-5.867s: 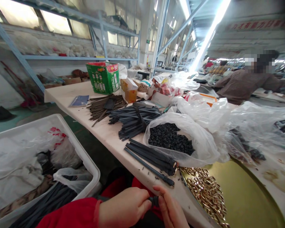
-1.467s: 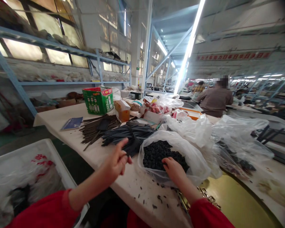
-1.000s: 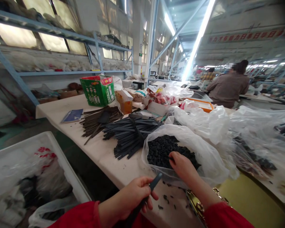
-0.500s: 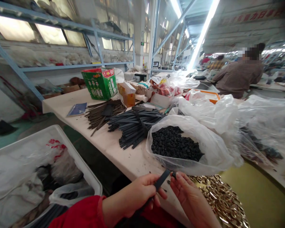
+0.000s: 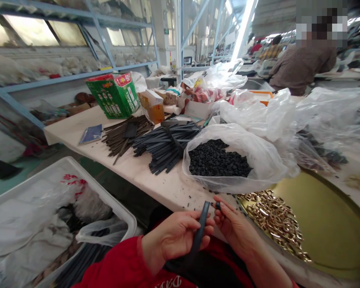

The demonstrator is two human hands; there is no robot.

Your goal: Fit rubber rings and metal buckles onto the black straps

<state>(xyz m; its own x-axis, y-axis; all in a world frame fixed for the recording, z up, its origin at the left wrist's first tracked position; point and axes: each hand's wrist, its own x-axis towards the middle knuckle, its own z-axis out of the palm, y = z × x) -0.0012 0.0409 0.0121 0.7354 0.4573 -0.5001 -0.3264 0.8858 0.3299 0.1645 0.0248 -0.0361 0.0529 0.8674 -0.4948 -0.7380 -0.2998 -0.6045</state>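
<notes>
A dark flat strip (image 5: pixel 200 232) is gripped in my left hand (image 5: pixel 180 236), its upper end pointing up past the fingers. Close to that end, my right hand (image 5: pixel 235 224) pinches a small black piece (image 5: pixel 218 205) between thumb and fingertips. Beyond my hands, an open clear plastic bag (image 5: pixel 267 160) holds a heap of small black pieces (image 5: pixel 217 160). Dark blue-black strips (image 5: pixel 165 146) are piled left of the bag, with brownish strips (image 5: pixel 120 136) beside them. To the right, gold metal buckles (image 5: pixel 276 220) lie in a round gold tray (image 5: pixel 327 216).
A white bin (image 5: pixel 129 216) with bags and strips stands at the lower left. On the table are a green box (image 5: pixel 112 98), a blue booklet (image 5: pixel 91 134), small cartons and clear bags. A seated person (image 5: pixel 303 64) is at the back right.
The view has tilted down and shifted, showing more of the gold tray. The strip in my left hand now points more upright, and my right hand still pinches the small piece.
</notes>
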